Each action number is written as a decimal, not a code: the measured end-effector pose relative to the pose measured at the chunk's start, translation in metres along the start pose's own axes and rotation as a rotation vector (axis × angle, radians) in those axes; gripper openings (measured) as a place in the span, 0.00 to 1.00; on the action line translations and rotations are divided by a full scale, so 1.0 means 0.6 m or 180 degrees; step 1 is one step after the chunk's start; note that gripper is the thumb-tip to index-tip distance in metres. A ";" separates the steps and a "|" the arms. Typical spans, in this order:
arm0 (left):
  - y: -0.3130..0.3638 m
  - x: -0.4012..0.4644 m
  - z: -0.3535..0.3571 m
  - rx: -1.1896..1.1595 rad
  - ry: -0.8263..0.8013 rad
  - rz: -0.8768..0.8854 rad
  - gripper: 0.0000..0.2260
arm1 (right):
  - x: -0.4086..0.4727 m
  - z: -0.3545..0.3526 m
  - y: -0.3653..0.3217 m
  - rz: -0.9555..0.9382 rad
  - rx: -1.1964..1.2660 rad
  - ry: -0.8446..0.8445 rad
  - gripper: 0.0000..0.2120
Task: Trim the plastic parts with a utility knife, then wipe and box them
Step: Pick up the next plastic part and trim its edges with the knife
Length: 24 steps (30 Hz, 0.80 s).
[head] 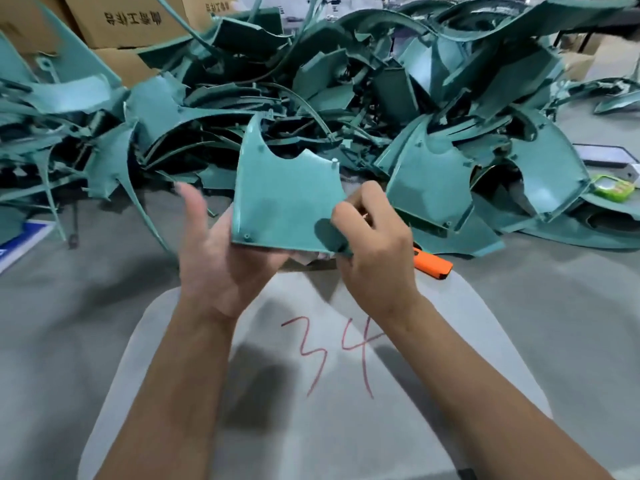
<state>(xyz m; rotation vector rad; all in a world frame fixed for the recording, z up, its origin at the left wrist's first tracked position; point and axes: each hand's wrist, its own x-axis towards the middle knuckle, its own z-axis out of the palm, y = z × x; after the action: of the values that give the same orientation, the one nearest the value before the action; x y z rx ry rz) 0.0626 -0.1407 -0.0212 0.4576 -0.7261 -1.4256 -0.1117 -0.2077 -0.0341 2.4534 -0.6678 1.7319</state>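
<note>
Head view: a teal plastic part [287,199] is held up over the grey bench [519,306], in front of a big heap of like parts [346,81]. The left hand [221,258] props its lower left edge on the palm, fingers spread and mostly straight. The right hand [374,244] pinches the lower right corner with curled fingers. The orange utility knife [434,264] lies untouched on the bench just beside the right hand. This looks like inspecting the part's edges before trimming; next the right hand would need to let go and pick up the knife.

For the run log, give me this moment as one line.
left hand: supports teal part | right hand: pinches its edge | orange knife: on table, untouched | stage: handling part
</note>
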 end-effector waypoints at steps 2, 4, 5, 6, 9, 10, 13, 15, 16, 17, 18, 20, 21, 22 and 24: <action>0.006 -0.013 -0.033 0.0937 0.0181 0.0091 0.30 | -0.006 0.001 0.007 0.0092 0.0159 -0.0433 0.13; 0.011 -0.016 -0.047 0.1332 0.0540 0.0340 0.27 | -0.010 -0.001 0.021 0.0473 0.0251 -0.0733 0.18; 0.011 -0.016 -0.051 0.1293 0.0674 0.0479 0.27 | -0.013 -0.004 0.032 0.0741 0.0206 -0.0804 0.19; 0.011 -0.016 -0.055 0.1214 0.0824 0.0653 0.26 | -0.016 -0.006 0.043 0.0995 0.0057 -0.0889 0.19; 0.012 -0.010 -0.073 0.0910 0.1176 0.1076 0.22 | -0.027 -0.014 0.081 0.1514 -0.0916 -0.1583 0.17; 0.012 -0.008 -0.078 0.0802 0.1210 0.1125 0.20 | -0.027 -0.016 0.086 0.1689 -0.1188 -0.1916 0.18; 0.008 -0.009 -0.084 0.0554 0.1169 0.1102 0.18 | -0.026 -0.014 0.088 0.1814 -0.1719 -0.2352 0.17; 0.001 -0.008 -0.081 0.0514 0.1253 0.1022 0.17 | -0.022 -0.012 0.086 0.1832 -0.1837 -0.2337 0.12; -0.002 -0.007 -0.079 0.0563 0.1359 0.0979 0.15 | -0.021 -0.011 0.086 0.1883 -0.1782 -0.2224 0.11; -0.006 -0.005 -0.077 0.0620 0.1471 0.0937 0.13 | -0.021 -0.012 0.085 0.1952 -0.1692 -0.2043 0.10; -0.008 -0.003 -0.074 0.0665 0.1551 0.0900 0.12 | -0.021 -0.012 0.084 0.2022 -0.1594 -0.1832 0.10; -0.012 -0.001 -0.068 0.0713 0.1586 0.0875 0.11 | -0.020 -0.013 0.076 0.2121 -0.1402 -0.1471 0.11; -0.013 -0.001 -0.066 0.0738 0.1579 0.0881 0.11 | -0.018 -0.014 0.071 0.2124 -0.1288 -0.1339 0.12; -0.014 -0.002 -0.064 0.0782 0.1575 0.0891 0.11 | -0.017 -0.016 0.066 0.2084 -0.1202 -0.1222 0.13; -0.014 -0.003 -0.063 0.0909 0.1601 0.0915 0.10 | -0.015 -0.021 0.059 0.1972 -0.1207 -0.1065 0.15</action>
<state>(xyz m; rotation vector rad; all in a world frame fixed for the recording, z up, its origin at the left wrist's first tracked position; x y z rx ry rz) 0.0827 -0.1448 -0.0537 0.8608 -0.5556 -0.8864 -0.1387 -0.2332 -0.0445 2.4131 -1.7571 1.1460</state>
